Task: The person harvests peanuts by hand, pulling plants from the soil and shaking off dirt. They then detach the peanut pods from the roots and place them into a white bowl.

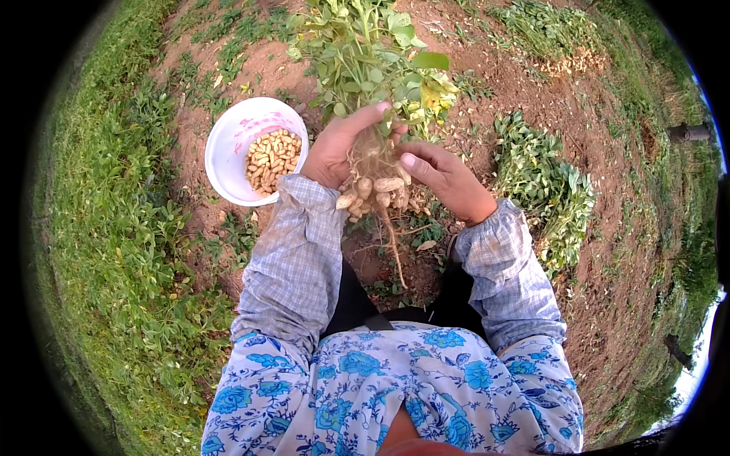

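Note:
My left hand is closed around the stems of an uprooted peanut plant, just above its roots. The leaves point away from me. A cluster of pale peanut pods hangs at the root end, and a long thin taproot extends toward me. At the right side of the cluster is my right hand, thumb and forefinger close together by a pod; whether they pinch it cannot be made out. Left of my left hand stands a white plastic bucket, with loose picked peanuts inside.
Pulled peanut plants lie on the brown soil to my right. Another heap of plants with pods showing lies farther off at the upper right. Dense green growing plants fill the left side.

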Motion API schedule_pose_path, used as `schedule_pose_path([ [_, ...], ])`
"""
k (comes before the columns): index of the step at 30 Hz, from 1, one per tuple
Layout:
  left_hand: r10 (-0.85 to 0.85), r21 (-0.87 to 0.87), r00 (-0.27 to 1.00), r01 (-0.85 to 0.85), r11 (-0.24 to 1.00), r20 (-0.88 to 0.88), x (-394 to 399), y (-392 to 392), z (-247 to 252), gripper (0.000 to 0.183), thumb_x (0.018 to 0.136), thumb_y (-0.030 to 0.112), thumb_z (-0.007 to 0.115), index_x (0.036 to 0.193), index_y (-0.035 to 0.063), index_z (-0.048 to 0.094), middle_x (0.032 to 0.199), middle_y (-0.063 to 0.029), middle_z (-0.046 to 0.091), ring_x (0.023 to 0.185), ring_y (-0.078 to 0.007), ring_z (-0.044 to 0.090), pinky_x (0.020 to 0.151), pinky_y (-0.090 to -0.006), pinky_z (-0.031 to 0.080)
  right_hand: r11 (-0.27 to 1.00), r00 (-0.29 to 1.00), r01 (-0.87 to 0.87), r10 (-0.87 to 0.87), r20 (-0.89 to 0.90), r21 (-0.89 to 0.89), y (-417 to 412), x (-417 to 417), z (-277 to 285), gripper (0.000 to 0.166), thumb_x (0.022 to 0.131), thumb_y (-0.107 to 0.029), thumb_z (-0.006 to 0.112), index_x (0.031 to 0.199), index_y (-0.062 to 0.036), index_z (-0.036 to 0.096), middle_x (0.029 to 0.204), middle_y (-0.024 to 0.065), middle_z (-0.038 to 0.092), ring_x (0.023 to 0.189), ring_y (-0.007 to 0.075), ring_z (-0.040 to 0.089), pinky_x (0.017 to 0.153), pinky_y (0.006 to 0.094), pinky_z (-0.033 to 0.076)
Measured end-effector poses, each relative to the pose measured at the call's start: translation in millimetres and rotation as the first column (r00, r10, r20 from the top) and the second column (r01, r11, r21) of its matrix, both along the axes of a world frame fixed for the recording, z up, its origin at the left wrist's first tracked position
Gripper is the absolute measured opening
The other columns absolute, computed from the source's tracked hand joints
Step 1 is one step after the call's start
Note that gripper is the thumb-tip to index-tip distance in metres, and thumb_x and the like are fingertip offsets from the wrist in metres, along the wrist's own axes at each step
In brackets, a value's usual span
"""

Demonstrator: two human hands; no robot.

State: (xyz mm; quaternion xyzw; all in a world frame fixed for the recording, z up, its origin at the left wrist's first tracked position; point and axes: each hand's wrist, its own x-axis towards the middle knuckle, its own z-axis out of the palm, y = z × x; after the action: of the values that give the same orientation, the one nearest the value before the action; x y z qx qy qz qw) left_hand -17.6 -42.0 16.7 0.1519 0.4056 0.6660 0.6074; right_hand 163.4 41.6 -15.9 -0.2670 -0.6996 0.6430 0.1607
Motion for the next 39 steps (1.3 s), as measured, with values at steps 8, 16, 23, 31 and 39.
schedule_pose_path([
  [8, -0.067, -0.075, 0.991, 0.076, 0.994, 0.117, 5.2, 17.2, -16.9, 0.038, 0.086, 0.023, 0.071, 0.111, -0.003, 0.059, 0.097, -0.0163, 0.067, 0.081, -0.0207, 0.068, 0.066, -0.0326, 0.06, 0.986, 0.999, -0.034, 0.034, -0.007, -0.161, 5.7, 14.4, 16.4, 0.048, 0.095, -0.033, 0.061, 0.126, 0.0026, 0.054, 0.104, 0.0054, 0.06, 0.093, 0.0109, 0.056, 0.081, 0.0264, 0.048],
  [16, -0.054, -0.093, 0.999, 0.055, 0.994, 0.008, 13.3, 29.7, -24.5, 0.027, 0.089, 0.023, 0.069, 0.104, 0.001, 0.061, 0.092, -0.0125, 0.067, 0.08, -0.0178, 0.067, 0.067, -0.0309, 0.058, 0.999, 0.997, -0.018, 0.02, 0.078, -0.037, 6.4, 22.9, 10.9, 0.033, 0.09, -0.018, 0.067, 0.115, 0.0008, 0.056, 0.085, 0.0012, 0.06, 0.071, 0.006, 0.054, 0.061, 0.0219, 0.045],
  [23, -0.031, -0.12, 0.999, 0.029, 0.992, -0.015, 20.0, 29.9, -19.0, 0.027, 0.088, 0.021, 0.069, 0.104, 0.0007, 0.061, 0.086, -0.0096, 0.066, 0.074, -0.016, 0.065, 0.065, -0.0309, 0.057, 0.993, 0.99, 0.039, -0.022, 0.141, -0.115, 7.7, 21.0, 21.9, 0.02, 0.092, -0.015, 0.059, 0.107, -0.0018, 0.056, 0.082, 0.0011, 0.061, 0.065, 0.0051, 0.054, 0.056, 0.0206, 0.043],
  [31, -0.249, 0.148, 0.913, 0.211, 0.966, 0.324, 6.6, 23.4, -31.3, 0.021, 0.092, 0.025, 0.064, 0.095, 0.0049, 0.059, 0.073, 0.0013, 0.058, 0.061, -0.0111, 0.058, 0.055, -0.0258, 0.049, 0.808, 0.971, -0.11, -0.038, -0.238, -0.578, 6.5, 22.4, 34.8, 0.015, 0.092, -0.014, 0.054, 0.103, -0.0046, 0.057, 0.073, 0.0005, 0.053, 0.051, 0.0053, 0.041, 0.046, 0.0202, 0.033],
  [39, -0.396, 0.335, 0.907, 0.332, 0.882, 0.142, -3.6, 14.6, -30.3, 0.024, 0.098, 0.028, 0.054, 0.085, 0.0074, 0.054, 0.067, 0.0017, 0.046, 0.058, -0.0126, 0.043, 0.057, -0.0284, 0.036, 0.554, 0.583, -0.223, -0.584, -0.565, -0.802, 61.7, 67.3, 40.9, 0.013, 0.095, -0.02, 0.051, 0.097, -0.0076, 0.055, 0.068, -0.0029, 0.042, 0.051, 0.0058, 0.036, 0.042, 0.0206, 0.031],
])
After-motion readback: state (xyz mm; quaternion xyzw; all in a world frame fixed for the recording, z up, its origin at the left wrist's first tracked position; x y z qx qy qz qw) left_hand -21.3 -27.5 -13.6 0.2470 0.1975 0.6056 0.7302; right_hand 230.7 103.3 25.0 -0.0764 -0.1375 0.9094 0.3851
